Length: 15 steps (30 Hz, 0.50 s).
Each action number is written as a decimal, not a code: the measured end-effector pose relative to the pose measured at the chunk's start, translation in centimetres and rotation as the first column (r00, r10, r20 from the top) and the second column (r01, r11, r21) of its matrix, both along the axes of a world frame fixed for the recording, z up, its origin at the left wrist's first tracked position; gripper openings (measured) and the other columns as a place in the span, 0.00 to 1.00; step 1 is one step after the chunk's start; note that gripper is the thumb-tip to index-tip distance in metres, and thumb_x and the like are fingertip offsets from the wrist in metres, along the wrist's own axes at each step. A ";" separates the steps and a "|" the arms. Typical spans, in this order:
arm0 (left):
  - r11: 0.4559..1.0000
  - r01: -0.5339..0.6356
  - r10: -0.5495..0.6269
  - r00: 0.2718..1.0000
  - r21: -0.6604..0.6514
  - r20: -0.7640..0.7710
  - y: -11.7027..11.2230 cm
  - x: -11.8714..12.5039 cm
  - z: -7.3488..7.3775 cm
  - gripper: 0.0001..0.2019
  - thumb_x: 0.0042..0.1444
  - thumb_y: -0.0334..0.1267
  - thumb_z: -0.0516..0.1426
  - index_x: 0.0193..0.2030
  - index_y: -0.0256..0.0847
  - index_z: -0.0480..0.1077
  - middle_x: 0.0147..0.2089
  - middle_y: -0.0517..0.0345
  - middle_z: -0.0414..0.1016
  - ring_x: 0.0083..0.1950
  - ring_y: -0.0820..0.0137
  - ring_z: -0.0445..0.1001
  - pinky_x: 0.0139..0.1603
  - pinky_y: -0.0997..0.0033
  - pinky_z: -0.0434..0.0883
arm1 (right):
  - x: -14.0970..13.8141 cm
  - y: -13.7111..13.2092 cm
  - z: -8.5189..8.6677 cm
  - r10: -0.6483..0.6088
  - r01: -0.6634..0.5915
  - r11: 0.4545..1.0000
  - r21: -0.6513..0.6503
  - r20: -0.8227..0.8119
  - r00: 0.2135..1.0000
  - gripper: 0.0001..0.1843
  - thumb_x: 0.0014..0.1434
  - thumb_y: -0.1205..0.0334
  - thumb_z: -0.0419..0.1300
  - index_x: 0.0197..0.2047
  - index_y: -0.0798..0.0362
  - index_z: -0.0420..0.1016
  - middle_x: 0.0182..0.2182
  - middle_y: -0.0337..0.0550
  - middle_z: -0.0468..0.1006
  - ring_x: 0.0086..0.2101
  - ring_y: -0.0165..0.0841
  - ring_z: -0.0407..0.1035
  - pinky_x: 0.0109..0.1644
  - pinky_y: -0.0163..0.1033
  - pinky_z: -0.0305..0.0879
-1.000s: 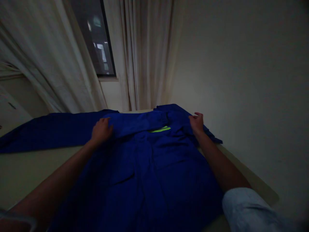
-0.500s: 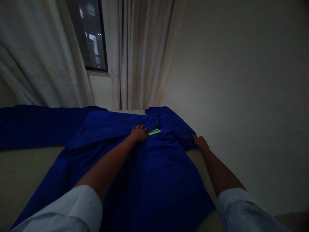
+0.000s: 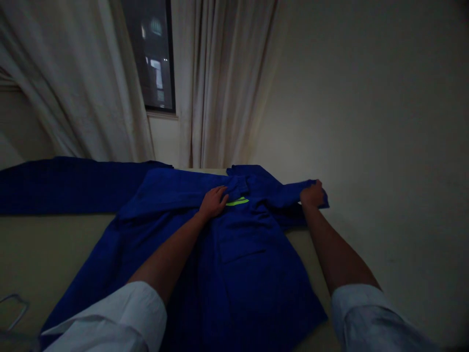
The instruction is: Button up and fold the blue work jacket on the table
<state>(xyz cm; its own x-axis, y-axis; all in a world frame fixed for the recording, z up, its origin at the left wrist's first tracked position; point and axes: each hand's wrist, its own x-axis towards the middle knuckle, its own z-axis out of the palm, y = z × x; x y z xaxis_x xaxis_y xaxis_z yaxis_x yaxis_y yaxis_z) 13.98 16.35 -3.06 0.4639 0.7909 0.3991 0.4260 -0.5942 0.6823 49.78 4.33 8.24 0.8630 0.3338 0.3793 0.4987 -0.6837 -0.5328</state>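
A blue work jacket [image 3: 252,278] lies spread over a pale surface, its collar end away from me. My left hand [image 3: 213,202] rests flat on its upper part, fingers stretched out, beside a bright yellow-green strip [image 3: 238,201]. On the right, the jacket's sleeve [image 3: 289,193] is pulled out sideways and raised. My right hand [image 3: 312,194] is closed round it close to its end, and some cloth sticks out beyond my fist.
Another stretch of dark blue cloth [image 3: 73,188] lies along the far left. A white hanger-like loop [image 3: 18,310] shows at lower left. Curtains [image 3: 234,83] hang by a window [image 3: 156,58] behind. A bare wall [image 3: 384,146] rises close on the right.
My right hand has closed on the sleeve and drawn its end up and to the right. My left hand stays pressed on the jacket. The view has shifted slightly left.
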 end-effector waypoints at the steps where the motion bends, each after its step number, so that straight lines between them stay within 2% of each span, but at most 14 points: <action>1: 0.993 -0.028 0.050 0.979 -0.115 0.197 0.3 -0.2 0.5 0.27 0.69 0.53 0.52 0.67 0.40 0.70 0.71 0.43 0.69 0.73 0.54 0.65 0.75 0.50 0.59 | -1.5 1.4 1.5 0.046 -0.057 0.989 0.136 0.081 0.996 0.31 0.72 0.67 0.41 0.77 0.53 0.54 0.63 0.63 0.74 0.61 0.50 0.71 0.64 0.62 0.66; 2: 0.969 -0.041 0.129 0.925 -0.244 0.356 0.7 -0.6 1.1 0.27 0.69 0.56 0.51 0.65 0.41 0.71 0.69 0.42 0.71 0.70 0.55 0.68 0.72 0.50 0.65 | -3.6 2.7 2.8 0.140 -0.190 0.949 0.251 0.203 0.969 0.31 0.73 0.67 0.40 0.77 0.55 0.54 0.65 0.62 0.72 0.63 0.48 0.69 0.67 0.60 0.64; 3: 0.925 -0.040 0.231 0.849 -0.377 0.476 1.1 -1.4 1.8 0.29 0.70 0.60 0.48 0.64 0.42 0.70 0.67 0.41 0.72 0.68 0.55 0.72 0.67 0.50 0.70 | -6.2 3.8 3.6 0.282 -0.387 0.874 0.295 0.342 0.896 0.31 0.74 0.65 0.40 0.77 0.57 0.54 0.67 0.61 0.70 0.65 0.46 0.67 0.70 0.57 0.61; 4: 0.865 -0.019 0.340 0.757 -0.501 0.558 1.6 -2.5 2.5 0.31 0.70 0.63 0.43 0.65 0.44 0.69 0.66 0.41 0.73 0.65 0.55 0.74 0.62 0.51 0.74 | -9.1 4.6 3.9 0.448 -0.603 0.756 0.254 0.470 0.760 0.30 0.75 0.62 0.41 0.77 0.57 0.53 0.70 0.60 0.67 0.68 0.44 0.63 0.73 0.56 0.58; 5: 0.801 0.027 0.435 0.661 -0.598 0.612 2.1 -4.0 3.3 0.34 0.70 0.65 0.37 0.65 0.45 0.67 0.64 0.40 0.74 0.62 0.55 0.76 0.57 0.52 0.77 | -12.2 5.1 3.8 0.608 -0.790 0.597 0.141 0.562 0.560 0.31 0.76 0.58 0.45 0.78 0.57 0.52 0.72 0.58 0.63 0.71 0.42 0.57 0.75 0.53 0.55; 6: 0.745 0.090 0.507 0.568 -0.661 0.648 2.6 -6.0 4.1 0.38 0.69 0.67 0.31 0.66 0.46 0.66 0.63 0.39 0.75 0.60 0.56 0.78 0.53 0.53 0.78 | -15.3 5.3 3.2 0.738 -0.914 0.405 -0.026 0.600 0.310 0.33 0.76 0.53 0.49 0.78 0.56 0.51 0.74 0.56 0.59 0.73 0.40 0.52 0.76 0.51 0.52; 7: 0.698 0.180 0.559 0.468 -0.693 0.684 3.0 -8.3 4.8 0.42 0.67 0.68 0.26 0.66 0.46 0.65 0.62 0.38 0.75 0.59 0.56 0.79 0.51 0.53 0.79 | -18.2 5.2 2.2 0.809 -0.956 0.211 -0.203 0.586 0.054 0.35 0.75 0.49 0.52 0.78 0.55 0.52 0.76 0.55 0.57 0.75 0.40 0.49 0.77 0.50 0.51; 8: 0.672 0.270 0.580 0.386 -0.689 0.717 3.2 -10.8 5.6 0.45 0.65 0.70 0.24 0.66 0.46 0.65 0.61 0.38 0.76 0.59 0.56 0.79 0.51 0.52 0.79 | -20.7 4.9 1.0 0.834 -0.942 0.066 -0.328 0.536 -0.128 0.34 0.75 0.48 0.54 0.78 0.51 0.55 0.76 0.52 0.56 0.75 0.40 0.49 0.77 0.51 0.51; 9: 0.669 0.321 0.576 0.346 -0.670 0.741 3.3 -13.4 6.3 0.48 0.63 0.73 0.23 0.66 0.45 0.65 0.59 0.37 0.77 0.58 0.55 0.79 0.52 0.50 0.79 | -22.8 4.4 -0.3 0.844 -0.912 -0.046 -0.408 0.472 -0.254 0.33 0.74 0.48 0.55 0.77 0.47 0.57 0.76 0.49 0.57 0.74 0.40 0.50 0.77 0.51 0.51; 10: 0.670 0.335 0.559 0.359 -0.663 0.747 3.2 -15.8 6.9 0.50 0.61 0.75 0.24 0.66 0.45 0.66 0.57 0.38 0.78 0.58 0.54 0.79 0.52 0.49 0.79 | -24.4 3.9 -1.7 0.849 -0.891 -0.119 -0.439 0.421 -0.321 0.31 0.75 0.48 0.55 0.76 0.45 0.59 0.76 0.48 0.58 0.74 0.40 0.53 0.76 0.51 0.52; 11: 0.665 0.312 0.551 0.409 -0.679 0.727 3.1 -17.9 7.3 0.51 0.59 0.77 0.26 0.66 0.43 0.67 0.55 0.38 0.79 0.56 0.53 0.80 0.51 0.48 0.79 | -25.6 3.4 -3.0 0.859 -0.890 -0.154 -0.429 0.387 -0.335 0.30 0.75 0.50 0.55 0.76 0.43 0.60 0.75 0.49 0.58 0.73 0.40 0.55 0.76 0.52 0.54; 13: 0.633 0.192 0.555 0.564 -0.750 0.612 2.4 -20.6 7.9 0.51 0.58 0.80 0.32 0.62 0.39 0.70 0.48 0.41 0.81 0.51 0.52 0.81 0.48 0.49 0.80 | -26.7 2.8 -5.2 0.889 -0.922 -0.162 -0.351 0.353 -0.291 0.31 0.75 0.52 0.56 0.76 0.45 0.58 0.75 0.52 0.58 0.72 0.41 0.57 0.74 0.53 0.58; 15: 0.586 0.026 0.554 0.717 -0.810 0.424 1.7 -21.3 7.8 0.46 0.58 0.80 0.43 0.55 0.37 0.74 0.42 0.43 0.82 0.44 0.53 0.82 0.42 0.53 0.81 | -27.1 2.7 -6.7 0.911 -0.936 -0.167 -0.311 0.314 -0.267 0.33 0.73 0.52 0.58 0.76 0.48 0.58 0.75 0.56 0.57 0.72 0.43 0.57 0.72 0.53 0.61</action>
